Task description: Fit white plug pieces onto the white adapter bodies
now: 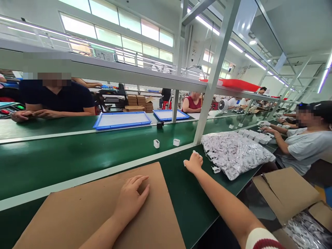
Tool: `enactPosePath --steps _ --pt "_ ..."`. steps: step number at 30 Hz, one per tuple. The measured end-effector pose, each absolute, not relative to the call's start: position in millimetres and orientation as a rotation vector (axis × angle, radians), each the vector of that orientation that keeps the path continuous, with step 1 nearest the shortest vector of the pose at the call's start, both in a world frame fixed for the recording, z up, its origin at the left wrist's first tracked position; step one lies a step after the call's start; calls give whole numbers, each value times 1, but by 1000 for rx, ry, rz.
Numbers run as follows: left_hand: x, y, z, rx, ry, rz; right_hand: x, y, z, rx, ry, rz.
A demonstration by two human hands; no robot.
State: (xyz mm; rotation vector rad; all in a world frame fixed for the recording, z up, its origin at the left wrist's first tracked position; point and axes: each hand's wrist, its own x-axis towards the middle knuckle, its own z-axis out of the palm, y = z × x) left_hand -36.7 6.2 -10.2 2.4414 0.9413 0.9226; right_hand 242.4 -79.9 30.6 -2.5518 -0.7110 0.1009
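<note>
Right hand (194,163) curled beside the bag (234,152), left hand (131,197) resting on cardboard (85,207).
The right fingers are bent over the desk (186,199), white showing at their tips; I cannot tell whether they grasp a piece. The left fingers are released, loosely spread and holding nothing. Just right of the right hand, a loose white plug (216,169) lies against the clear bag, which is packed with white plugs. Beyond the pale rail (103,172), two white pieces (176,142) stand apart on the green belt (77,155), with a black piece (160,125) and two blue-rimmed trays (121,127) behind. At right, a co-worker (313,148) sits past an open carton (293,193).
</note>
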Motion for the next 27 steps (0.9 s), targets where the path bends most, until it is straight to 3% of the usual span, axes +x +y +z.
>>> enactPosePath --steps 12,21,27 --pt "-35 6 -7 2370 853 992 368 -138 68 -3011 -386 -23" --pt "-26 17 -8 1992 1061 879 372 -139 72 -2932 -883 -97" --pt "18 79 36 1845 1429 787 351 -156 74 -2754 -1161 -166"
